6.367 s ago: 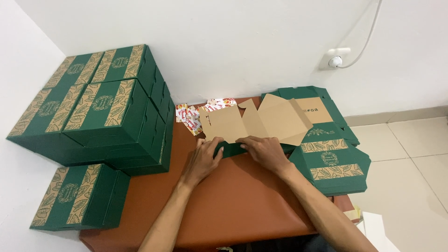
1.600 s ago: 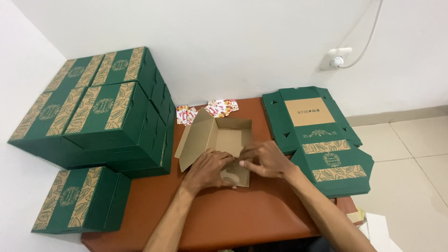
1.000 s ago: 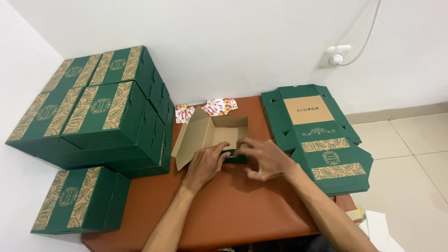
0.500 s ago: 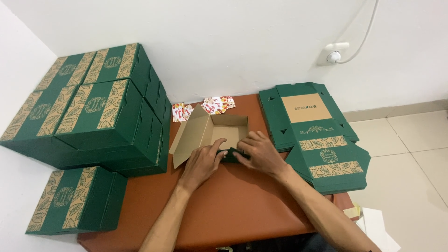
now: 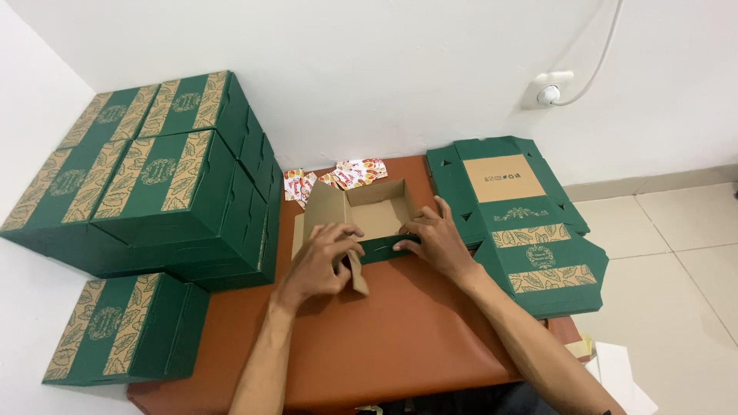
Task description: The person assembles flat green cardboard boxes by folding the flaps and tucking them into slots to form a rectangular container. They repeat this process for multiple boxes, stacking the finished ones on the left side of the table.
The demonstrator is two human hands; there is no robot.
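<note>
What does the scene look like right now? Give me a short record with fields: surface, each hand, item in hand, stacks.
surface: brown table
item in hand: half-folded box, green outside, plain cardboard inside, open on top
left hand: on the box's near left corner, fingers curled over a loose cardboard flap
right hand: pressed flat against the box's near right wall
left of box: finished green boxes, stacked
right of box: flat unfolded boxes, piled
behind box: small red and white packets by the wall
</note>
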